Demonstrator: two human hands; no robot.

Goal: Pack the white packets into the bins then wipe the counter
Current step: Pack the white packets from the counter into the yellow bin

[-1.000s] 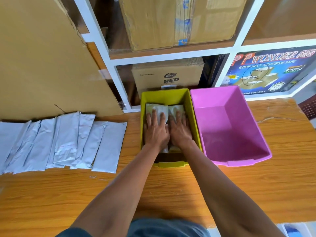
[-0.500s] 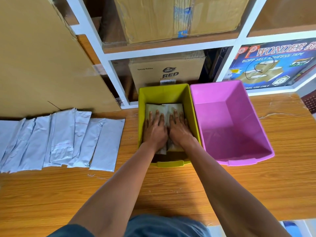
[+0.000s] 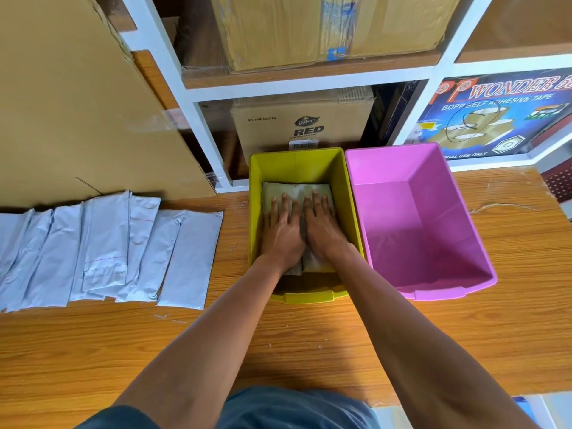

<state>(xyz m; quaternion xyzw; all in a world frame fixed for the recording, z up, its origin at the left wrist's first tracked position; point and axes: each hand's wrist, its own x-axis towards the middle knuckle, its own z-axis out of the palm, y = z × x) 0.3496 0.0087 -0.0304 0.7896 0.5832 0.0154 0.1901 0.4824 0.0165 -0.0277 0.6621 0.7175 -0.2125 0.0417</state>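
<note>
You are in the packing step: both hands are down inside the yellow bin (image 3: 297, 162), pressing flat on the packets (image 3: 297, 190) that already lie on its floor. Your left hand (image 3: 283, 230) and right hand (image 3: 322, 227) sit side by side, nearly touching, fingers straight and spread, palms down; neither is curled round anything, so you are flattening the load, not gripping it.

The next move, as I judge it, is to lift both hands clear of the bin and reach left for the row of packets (image 3: 102, 249) waiting on the counter (image 3: 309, 335). They overlap one another like shingles, so take the end one nearest the bin, or slide a few together, to avoid dragging the rest out of line. They look thin and slippery (probably plastic mailers), so a pinch at an edge should serve better than a flat scoop.

As for the containers: the yellow bin holds a low layer of packets, two side by side as far as I can tell, lying towards its far wall with room above them. The pink bin (image 3: 402, 162) stands just beside it on the right, rims touching or very nearly, and has nothing in it. Most of the packets are not yet packed, and the wiping has not begun; I see no cloth in view.
</note>
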